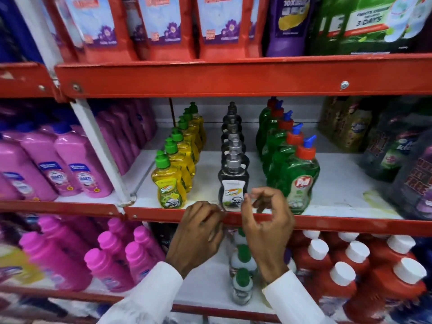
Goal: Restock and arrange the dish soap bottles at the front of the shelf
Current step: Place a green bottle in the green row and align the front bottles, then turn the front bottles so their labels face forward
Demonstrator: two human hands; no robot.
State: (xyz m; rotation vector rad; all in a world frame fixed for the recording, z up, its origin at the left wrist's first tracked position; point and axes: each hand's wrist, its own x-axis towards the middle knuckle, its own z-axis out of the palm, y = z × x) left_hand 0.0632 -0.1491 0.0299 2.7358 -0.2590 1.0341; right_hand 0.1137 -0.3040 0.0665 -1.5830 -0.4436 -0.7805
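Black bottle [232,191] stood at the shelf lip [327,222], yellow row [177,160] left of it, green row [289,164] right, left hand [198,232] curled empty below it, right hand [266,220] half open, empty, beside its label

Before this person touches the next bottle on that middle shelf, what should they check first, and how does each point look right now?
1. Black bottle at the front edge, upright: ok.
2. Its label faces out: ok.
3. Yellow bottle and green bottle level with it at the front: ok.
4. Left hand and right hand empty: ok; fingers curled, holding nothing.
5. Rows behind stand straight: ok for the three rows.
6. Bare shelf right of the green row needs stock: cannot tell.
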